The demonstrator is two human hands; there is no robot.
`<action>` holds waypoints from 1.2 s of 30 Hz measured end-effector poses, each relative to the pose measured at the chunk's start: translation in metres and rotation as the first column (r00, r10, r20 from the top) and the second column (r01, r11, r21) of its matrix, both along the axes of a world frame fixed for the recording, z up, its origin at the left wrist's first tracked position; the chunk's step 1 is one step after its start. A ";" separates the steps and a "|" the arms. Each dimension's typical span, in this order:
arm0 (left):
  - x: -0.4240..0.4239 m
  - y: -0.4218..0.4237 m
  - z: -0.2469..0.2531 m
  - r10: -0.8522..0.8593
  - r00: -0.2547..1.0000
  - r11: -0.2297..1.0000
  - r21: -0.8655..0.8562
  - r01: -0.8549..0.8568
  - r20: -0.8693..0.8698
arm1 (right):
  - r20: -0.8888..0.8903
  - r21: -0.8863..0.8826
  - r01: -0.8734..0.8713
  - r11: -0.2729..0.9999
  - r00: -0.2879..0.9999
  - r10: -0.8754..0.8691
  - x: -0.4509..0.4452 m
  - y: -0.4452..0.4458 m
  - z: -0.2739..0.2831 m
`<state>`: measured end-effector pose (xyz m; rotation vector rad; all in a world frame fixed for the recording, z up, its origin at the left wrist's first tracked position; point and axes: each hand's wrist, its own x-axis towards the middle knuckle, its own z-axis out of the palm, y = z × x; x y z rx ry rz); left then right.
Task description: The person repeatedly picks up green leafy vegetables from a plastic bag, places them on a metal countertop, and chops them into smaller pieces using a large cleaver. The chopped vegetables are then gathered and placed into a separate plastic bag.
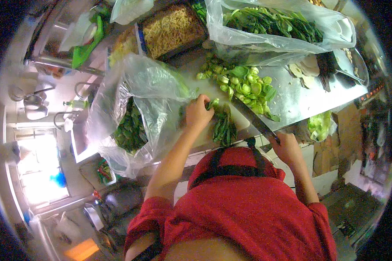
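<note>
My left hand (200,111) has a small leafy green (213,104) between its fingers, over a pale cutting board (240,120). Closed around the handle of a large kitchen knife (254,116), my right hand (286,147) is at the counter's near edge. The blade points up and to the left, its tip beside a heap of cut pale-green stem bases (248,85). Between my hands, a bunch of dark green leaves (224,127) lies near the board's front edge.
Left of the board is an open plastic bag (156,80) with leafy greens (130,127) inside. Another plastic bag (248,42) of greens (274,24) lies at the back, beside a tray of shredded food (170,31). A clear container (354,67) stands at the right, with lettuce (319,126) below the counter edge.
</note>
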<state>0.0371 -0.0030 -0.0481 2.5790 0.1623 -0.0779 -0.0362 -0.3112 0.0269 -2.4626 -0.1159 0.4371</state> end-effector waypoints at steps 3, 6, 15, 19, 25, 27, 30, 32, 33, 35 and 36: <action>-0.010 -0.005 0.009 -0.179 0.984 0.973 0.149 0.174 0.016 | -0.018 0.010 0.001 1.000 1.000 -0.001 0.003 0.004 -0.005; -0.024 -0.007 0.002 -0.185 0.974 0.970 0.186 0.159 0.132 | -0.053 -0.075 -0.073 0.995 0.996 0.069 0.011 0.018 0.003; -0.046 -0.040 0.029 -0.060 0.997 0.976 0.212 0.046 0.056 | 0.130 -0.192 -0.253 0.948 0.951 0.280 0.034 0.045 0.010; -0.053 -0.056 -0.010 -0.025 0.997 0.960 0.280 0.002 0.079 | 0.078 -0.304 -0.345 0.888 0.920 0.384 0.043 0.052 0.020; -0.060 -0.051 -0.049 -0.126 0.972 0.950 0.305 0.062 0.197 | 0.100 -0.337 -0.454 0.825 0.854 0.511 0.057 0.075 -0.052; -0.054 -0.053 -0.039 -0.102 0.978 0.969 0.242 0.056 0.184 | 0.102 -0.365 -0.436 0.823 0.860 0.501 0.061 0.089 -0.047; -0.056 -0.057 -0.003 -0.045 0.991 0.983 0.184 0.022 0.125 | 0.081 -0.353 -0.418 0.837 0.878 0.472 0.064 0.095 -0.037; -0.052 -0.057 -0.006 -0.027 0.994 0.986 0.165 0.009 0.106 | 0.089 -0.292 -0.381 0.877 0.903 0.421 0.068 0.091 -0.036; -0.051 -0.054 -0.010 -0.001 0.998 0.991 0.134 -0.007 0.056 | 0.104 -0.231 -0.346 0.909 0.920 0.377 0.071 0.089 -0.039; -0.041 -0.040 -0.011 0.035 0.999 0.996 0.080 -0.032 -0.031 | 0.117 -0.125 -0.300 0.946 0.942 0.315 0.079 0.082 -0.046; -0.036 -0.033 0.003 0.048 0.995 0.998 0.053 -0.043 -0.086 | 0.117 -0.078 -0.295 0.952 0.946 0.303 0.084 0.079 -0.056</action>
